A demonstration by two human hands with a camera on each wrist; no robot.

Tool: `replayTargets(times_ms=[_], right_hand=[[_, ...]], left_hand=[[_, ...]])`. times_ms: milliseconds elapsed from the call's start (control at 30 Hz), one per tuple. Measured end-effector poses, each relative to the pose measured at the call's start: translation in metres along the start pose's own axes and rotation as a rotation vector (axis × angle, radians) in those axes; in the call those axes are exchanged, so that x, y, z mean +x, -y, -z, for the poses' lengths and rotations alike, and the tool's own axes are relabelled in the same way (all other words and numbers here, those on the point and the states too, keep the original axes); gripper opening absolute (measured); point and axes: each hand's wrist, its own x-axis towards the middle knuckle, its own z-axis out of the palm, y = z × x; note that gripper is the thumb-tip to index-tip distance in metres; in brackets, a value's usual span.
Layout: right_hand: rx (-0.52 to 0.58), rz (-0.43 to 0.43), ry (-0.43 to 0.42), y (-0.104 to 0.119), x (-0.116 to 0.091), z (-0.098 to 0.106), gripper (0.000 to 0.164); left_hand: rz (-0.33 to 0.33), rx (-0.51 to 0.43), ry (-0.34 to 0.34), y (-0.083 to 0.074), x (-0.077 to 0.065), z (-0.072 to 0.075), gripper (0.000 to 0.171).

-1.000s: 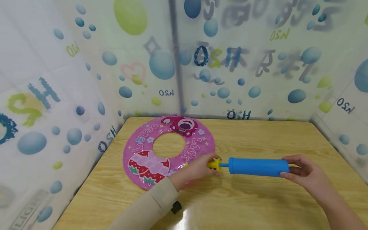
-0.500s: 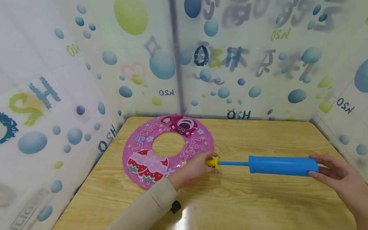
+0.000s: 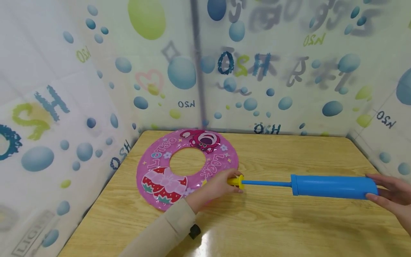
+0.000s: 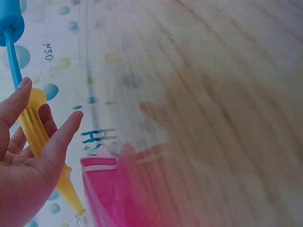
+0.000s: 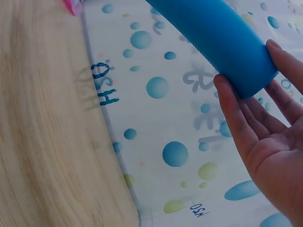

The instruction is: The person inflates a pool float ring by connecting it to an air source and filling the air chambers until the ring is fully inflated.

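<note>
A blue hand pump (image 3: 334, 186) is held level above the table, its thin blue rod drawn far out of the barrel. My left hand (image 3: 219, 185) grips the yellow end piece (image 4: 35, 124) on the rod. In the left wrist view that piece's tapered tip meets a clear bit beside the pink swim ring (image 3: 154, 153); whether it sits inside cannot be told. The ring looks inflated and lies flat at the left, partly behind the left forearm. With thumb and fingertips, my right hand (image 3: 393, 194) holds the far end of the blue barrel (image 5: 222, 42).
The wooden table (image 3: 289, 228) runs back to a wall sheet (image 3: 273, 82) printed with bubbles and lettering. More of the same sheeting stands at left and right. A small black object (image 3: 194, 231) shows beside the left sleeve.
My right hand has moved right with the barrel, pulling more of the rod out. My left hand stays nearly in place on the yellow end, and the ring has barely shifted.
</note>
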Motion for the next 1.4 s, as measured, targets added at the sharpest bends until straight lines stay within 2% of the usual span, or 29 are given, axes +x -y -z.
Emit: replayTargets(times_ms=[100, 333, 500, 700, 767, 967, 1267, 1400], right_hand=[[0.008, -0.017, -0.003, 0.001, -0.002, -0.002, 0.060], [0.050, -0.220, 0.068, 0.015, -0.002, -0.022, 0.040], [0.077, -0.284, 0.153, 0.026, 0.006, -0.042, 0.028], [0.127, -0.371, 0.242, 0.036, 0.009, -0.065, 0.027], [0.141, -0.393, 0.254, 0.039, 0.009, -0.072, 0.029], [0.141, -0.373, 0.266, 0.046, 0.010, -0.093, 0.037], [0.188, -0.334, 0.242, 0.046, 0.006, -0.102, 0.029], [0.186, -0.332, 0.245, 0.043, 0.005, -0.101, 0.032]], left_hand=[[-0.021, 0.005, 0.006, 0.000, 0.000, 0.001, 0.046], [-0.059, 0.008, 0.020, -0.003, 0.001, 0.001, 0.044], [-0.048, -0.015, 0.020, -0.006, 0.001, -0.001, 0.044], [-0.014, -0.030, 0.027, -0.005, -0.002, -0.006, 0.045], [-0.024, -0.032, 0.029, -0.005, -0.003, -0.008, 0.044], [-0.083, 0.011, 0.034, -0.006, -0.002, -0.012, 0.042], [-0.073, 0.066, 0.092, -0.003, 0.003, -0.011, 0.046], [-0.054, 0.051, 0.098, 0.000, 0.004, -0.010, 0.044]])
